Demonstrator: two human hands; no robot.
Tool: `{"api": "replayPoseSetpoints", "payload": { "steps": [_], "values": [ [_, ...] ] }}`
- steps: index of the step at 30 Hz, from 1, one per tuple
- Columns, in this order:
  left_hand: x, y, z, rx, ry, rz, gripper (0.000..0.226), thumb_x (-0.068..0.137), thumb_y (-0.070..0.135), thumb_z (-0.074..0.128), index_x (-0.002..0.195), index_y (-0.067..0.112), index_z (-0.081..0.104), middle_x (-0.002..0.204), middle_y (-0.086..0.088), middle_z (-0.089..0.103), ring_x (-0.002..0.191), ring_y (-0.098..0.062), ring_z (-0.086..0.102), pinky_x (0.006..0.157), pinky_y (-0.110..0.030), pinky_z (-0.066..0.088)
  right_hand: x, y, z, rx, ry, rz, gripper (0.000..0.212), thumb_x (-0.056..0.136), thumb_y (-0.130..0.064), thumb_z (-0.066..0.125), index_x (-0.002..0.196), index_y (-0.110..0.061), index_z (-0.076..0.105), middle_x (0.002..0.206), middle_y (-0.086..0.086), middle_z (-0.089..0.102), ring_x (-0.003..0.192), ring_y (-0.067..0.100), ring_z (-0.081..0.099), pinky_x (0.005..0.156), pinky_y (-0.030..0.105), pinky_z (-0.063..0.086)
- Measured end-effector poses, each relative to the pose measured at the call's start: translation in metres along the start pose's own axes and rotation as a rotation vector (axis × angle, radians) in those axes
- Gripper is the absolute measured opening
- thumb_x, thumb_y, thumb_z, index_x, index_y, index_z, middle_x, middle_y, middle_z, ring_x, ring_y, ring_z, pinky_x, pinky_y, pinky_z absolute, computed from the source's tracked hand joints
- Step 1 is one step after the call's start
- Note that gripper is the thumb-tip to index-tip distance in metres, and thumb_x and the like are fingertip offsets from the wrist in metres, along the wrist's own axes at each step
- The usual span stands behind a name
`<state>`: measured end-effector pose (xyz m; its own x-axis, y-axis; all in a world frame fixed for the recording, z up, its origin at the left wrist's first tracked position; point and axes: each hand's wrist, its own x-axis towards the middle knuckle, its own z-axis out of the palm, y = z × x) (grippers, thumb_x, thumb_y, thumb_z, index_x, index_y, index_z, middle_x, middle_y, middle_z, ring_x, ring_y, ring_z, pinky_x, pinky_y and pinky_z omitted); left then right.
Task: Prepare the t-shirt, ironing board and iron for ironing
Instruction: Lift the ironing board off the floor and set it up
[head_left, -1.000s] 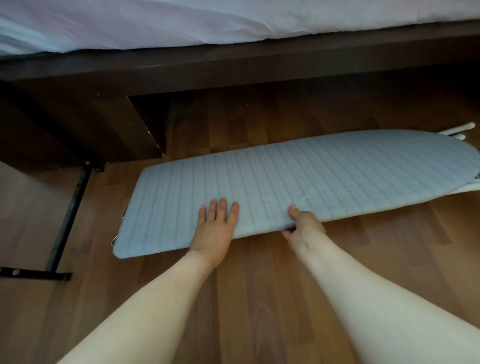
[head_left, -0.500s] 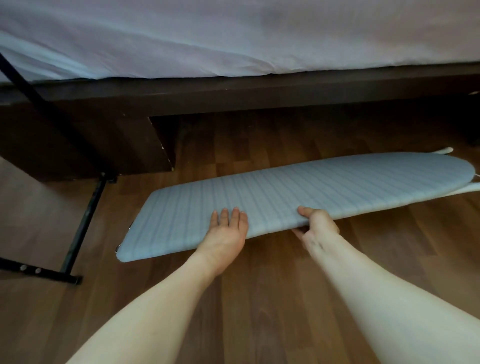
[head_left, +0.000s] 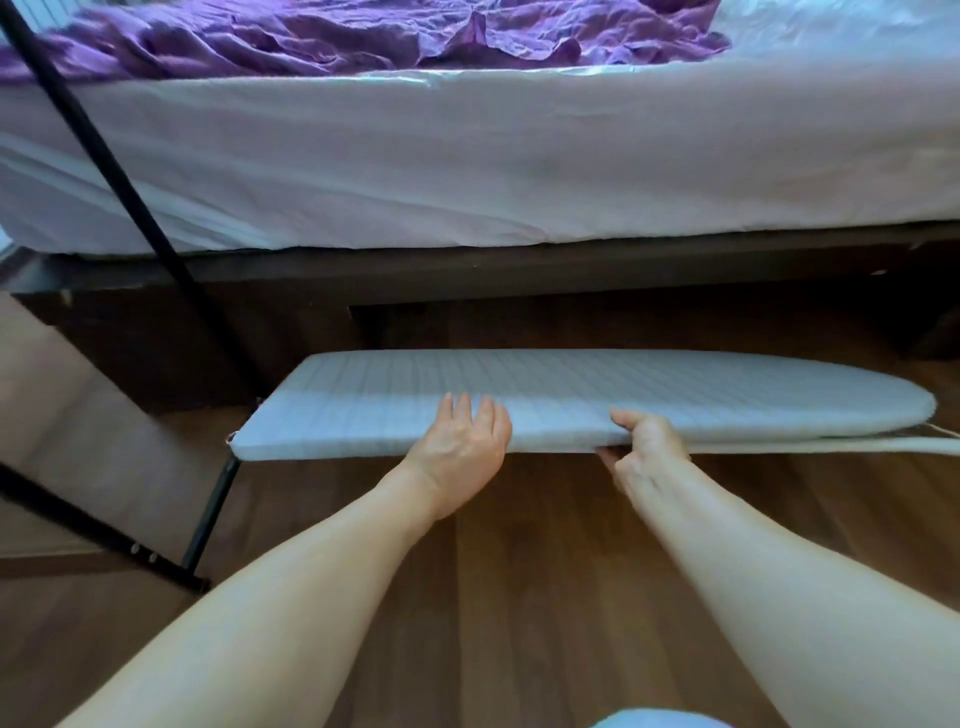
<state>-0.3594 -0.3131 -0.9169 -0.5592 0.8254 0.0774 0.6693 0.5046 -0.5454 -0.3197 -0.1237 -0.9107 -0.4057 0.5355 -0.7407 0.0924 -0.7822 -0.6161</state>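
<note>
Left hand (head_left: 457, 457) is laid flat, fingers straight, on the top, and right hand (head_left: 647, 447) is clamped on the near edge, beside the bed (head_left: 467, 156). The ironing board (head_left: 571, 384), flat on the floor (head_left: 519, 597) a second ago, has been lifted clear. Its legs (head_left: 857, 446) are judged still folded.

- The ironing board (head_left: 571, 384) has risen off the wooden floor (head_left: 519, 545) — a second ago it lay flat there; now its near edge faces the camera almost side-on.
- The left hand (head_left: 460, 452), earlier spread on the cover, now lies at the near edge with only its fingertips on top.
- The right hand (head_left: 647, 447) has come up with the board, thumb on top, fingers beneath.
- The view has tilted upward — the mattress (head_left: 467, 156) side and a crumpled purple cloth (head_left: 363, 36) on it have come into sight.
</note>
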Motion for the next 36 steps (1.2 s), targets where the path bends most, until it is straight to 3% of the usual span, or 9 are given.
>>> {"api": "replayPoseSetpoints", "payload": {
  "steps": [3,8,17,20,22,28,31,34,36],
  "values": [
    [0.001,-0.017,-0.016,0.053,0.051,-0.005,0.037,0.085,0.006,0.050,0.120,-0.004,0.054,0.114,-0.023,0.064,0.098,-0.040,0.064,0.086,-0.048,0.053,-0.019,-0.010,0.008,0.048,-0.017,0.020,0.051,0.071,0.004,0.071,0.118,-0.007,0.057,0.108,0.010,0.058,0.091,0.029,0.060,0.074,0.039,0.057],
    [-0.001,-0.046,-0.048,0.071,0.097,-0.059,0.042,0.090,0.011,0.055,0.126,-0.006,0.044,0.121,-0.024,0.058,0.104,-0.040,0.061,0.092,-0.047,0.050,-0.058,-0.034,0.023,0.096,-0.059,-0.026,0.048,0.072,0.002,0.071,0.115,-0.009,0.056,0.108,0.013,0.058,0.092,0.030,0.061,0.081,0.041,0.058],
    [0.006,-0.101,-0.115,0.190,0.208,-0.083,0.031,0.072,0.002,0.053,0.101,0.002,0.063,0.089,-0.009,0.071,0.065,-0.023,0.065,0.066,-0.035,0.056,-0.116,-0.088,0.050,0.022,-0.231,-0.163,0.023,0.073,0.007,0.061,0.093,-0.006,0.058,0.105,0.011,0.059,0.073,0.024,0.059,0.057,0.037,0.055],
    [0.010,-0.120,-0.139,0.263,0.270,-0.100,0.036,0.062,0.005,0.066,0.099,0.005,0.067,0.095,-0.011,0.073,0.069,-0.026,0.069,0.071,-0.038,0.058,-0.137,-0.106,0.061,0.090,-0.283,-0.180,0.016,0.076,0.008,0.058,0.072,-0.007,0.053,0.091,0.008,0.058,0.071,0.021,0.057,0.081,0.042,0.056],
    [0.013,-0.131,-0.155,0.277,0.290,-0.118,0.036,0.065,0.008,0.065,0.101,0.006,0.067,0.100,-0.010,0.073,0.074,-0.025,0.070,0.075,-0.038,0.057,-0.152,-0.117,0.068,0.122,-0.319,-0.203,0.017,0.075,0.008,0.057,0.070,-0.007,0.052,0.085,0.007,0.058,0.069,0.020,0.057,0.085,0.042,0.055],
    [0.019,-0.169,-0.191,0.285,0.294,-0.239,0.038,0.090,-0.002,0.033,0.129,-0.005,0.035,0.138,-0.026,0.043,0.114,-0.044,0.052,0.104,-0.053,0.036,-0.196,-0.148,0.092,0.120,-0.431,-0.275,0.019,0.076,0.006,0.056,0.066,-0.009,0.051,0.072,0.004,0.054,0.071,0.021,0.056,0.088,0.041,0.052],
    [0.016,-0.186,-0.212,0.267,0.343,-0.293,0.034,0.086,0.002,0.049,0.119,-0.001,0.050,0.126,-0.021,0.058,0.105,-0.040,0.061,0.095,-0.050,0.046,-0.216,-0.162,0.105,0.120,-0.516,-0.293,0.020,0.076,0.007,0.055,0.064,-0.008,0.052,0.071,0.007,0.055,0.069,0.023,0.056,0.088,0.043,0.052],
    [0.015,-0.201,-0.236,0.244,0.420,-0.332,0.026,0.068,0.007,0.074,0.093,0.003,0.067,0.097,-0.015,0.072,0.081,-0.035,0.070,0.073,-0.046,0.057,-0.235,-0.176,0.116,0.180,-0.583,-0.298,0.019,0.077,0.008,0.054,0.066,-0.008,0.054,0.070,0.007,0.057,0.066,0.021,0.057,0.091,0.042,0.052],
    [0.018,-0.208,-0.247,0.200,0.479,-0.373,0.028,0.064,0.004,0.076,0.090,0.002,0.067,0.091,-0.016,0.072,0.075,-0.035,0.070,0.073,-0.047,0.057,-0.247,-0.185,0.123,0.231,-0.619,-0.291,0.020,0.078,0.010,0.053,0.067,-0.007,0.054,0.059,0.006,0.062,0.065,0.020,0.058,0.092,0.041,0.052]
  ]
}}
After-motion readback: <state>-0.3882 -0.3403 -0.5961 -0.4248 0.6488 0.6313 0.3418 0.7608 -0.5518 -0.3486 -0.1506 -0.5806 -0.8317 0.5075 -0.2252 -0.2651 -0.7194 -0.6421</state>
